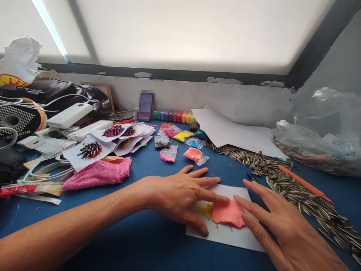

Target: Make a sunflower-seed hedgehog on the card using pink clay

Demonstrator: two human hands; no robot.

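Blue tabletop (126, 241): your left hand (180, 197) is spread, your right hand (284, 218) loosely open, neither gripping anything. Between them, on a white sheet (225, 238), lies flat coral clay (227, 216), your left index fingertip on it, beside a smaller yellow patch (205, 210). You seem to be flattening the coral; its edge calls for light pressure.
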